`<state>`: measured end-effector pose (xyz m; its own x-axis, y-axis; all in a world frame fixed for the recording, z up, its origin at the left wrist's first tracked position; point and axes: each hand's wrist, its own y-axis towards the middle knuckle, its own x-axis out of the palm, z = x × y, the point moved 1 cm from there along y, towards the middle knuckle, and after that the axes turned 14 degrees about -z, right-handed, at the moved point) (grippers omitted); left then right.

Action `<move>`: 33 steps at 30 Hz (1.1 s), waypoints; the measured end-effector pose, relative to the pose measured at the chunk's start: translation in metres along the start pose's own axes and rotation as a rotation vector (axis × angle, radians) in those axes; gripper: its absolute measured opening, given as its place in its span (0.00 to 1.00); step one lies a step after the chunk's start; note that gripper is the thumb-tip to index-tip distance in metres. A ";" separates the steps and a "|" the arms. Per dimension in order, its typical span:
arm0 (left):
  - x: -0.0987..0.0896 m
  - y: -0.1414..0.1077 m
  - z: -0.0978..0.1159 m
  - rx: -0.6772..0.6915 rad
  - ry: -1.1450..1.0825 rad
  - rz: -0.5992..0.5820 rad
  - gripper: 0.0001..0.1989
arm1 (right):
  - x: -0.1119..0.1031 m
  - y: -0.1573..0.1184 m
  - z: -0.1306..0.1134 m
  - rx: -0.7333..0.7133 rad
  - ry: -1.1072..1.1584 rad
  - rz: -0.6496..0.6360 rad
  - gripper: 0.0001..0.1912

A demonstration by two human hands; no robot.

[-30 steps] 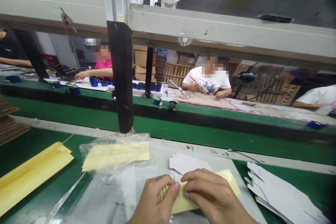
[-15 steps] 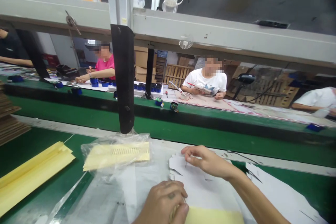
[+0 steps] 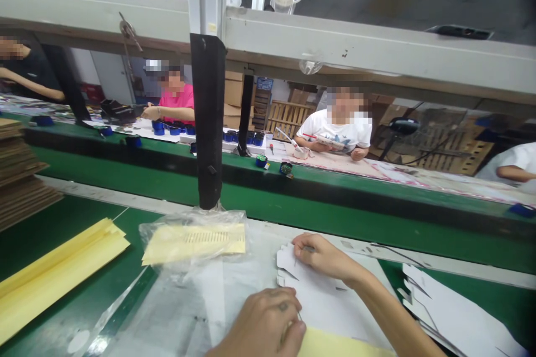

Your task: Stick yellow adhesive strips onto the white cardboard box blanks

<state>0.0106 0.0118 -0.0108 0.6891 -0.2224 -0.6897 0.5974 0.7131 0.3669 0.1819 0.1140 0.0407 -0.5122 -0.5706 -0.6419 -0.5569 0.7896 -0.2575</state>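
A flat white box blank (image 3: 330,309), cut with tabs and slits, lies in front of me. At its far end my right hand (image 3: 320,256) is closed, thumb and fingers pinched at the card. Nearer to me, my left hand (image 3: 270,318) rests by the blank's left side, its fingers curled and thumb drawn in. What its fingertips hold is hidden. A pale yellow sheet (image 3: 339,343) shows at the near end of the blank, just right of my left thumb. Clear plastic film (image 3: 176,301) covers the bench to the left of my left hand.
More white box blanks (image 3: 456,307) lie at right. Yellow sheets (image 3: 58,276) are at left, and a plastic bag with yellow paper (image 3: 213,240) lies ahead. Brown cardboard (image 3: 25,178) is stacked far left. A black-wrapped post (image 3: 208,122) stands before the green belt (image 3: 318,206); co-workers sit beyond.
The view has swung slightly left, so everything sits further right. My right hand's fingers have come down closer on the white box blank. My left hand stays in much the same place.
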 end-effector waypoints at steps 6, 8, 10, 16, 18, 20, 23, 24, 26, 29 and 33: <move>-0.004 0.001 0.003 -0.048 0.025 -0.048 0.08 | 0.003 0.002 0.003 0.021 -0.032 0.020 0.08; -0.006 0.001 0.004 -0.063 0.025 -0.072 0.08 | 0.004 0.004 0.005 0.031 -0.050 0.030 0.07; -0.007 0.001 0.003 -0.075 0.019 -0.086 0.08 | 0.005 0.007 0.007 0.040 -0.068 0.035 0.06; -0.006 0.001 0.002 -0.081 0.016 -0.087 0.08 | 0.005 0.011 0.011 0.062 -0.117 0.038 0.06; -0.006 0.001 0.003 -0.085 0.019 -0.097 0.08 | 0.005 0.011 0.012 0.064 -0.128 0.036 0.06; -0.005 0.000 0.003 -0.079 0.022 -0.096 0.08 | 0.006 0.011 0.013 0.065 -0.135 0.036 0.06; -0.003 0.000 0.001 -0.063 0.025 -0.061 0.08 | 0.009 0.011 0.015 0.063 -0.146 0.057 0.06; -0.002 0.000 0.000 -0.052 0.023 -0.050 0.07 | 0.010 0.010 0.016 0.061 -0.149 0.069 0.07; 0.000 0.000 -0.005 -0.027 0.020 -0.035 0.07 | 0.012 0.011 0.018 0.057 -0.154 0.090 0.07; 0.003 0.001 -0.010 0.018 0.008 -0.032 0.06 | 0.013 0.011 0.019 0.064 -0.157 0.110 0.06; 0.003 0.002 -0.013 -0.002 0.023 -0.058 0.05 | 0.015 0.012 0.018 0.107 -0.143 0.201 0.19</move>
<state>0.0086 0.0212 -0.0207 0.6438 -0.2477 -0.7240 0.6350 0.7008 0.3249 0.1796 0.1190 0.0153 -0.5039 -0.3681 -0.7814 -0.3771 0.9076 -0.1844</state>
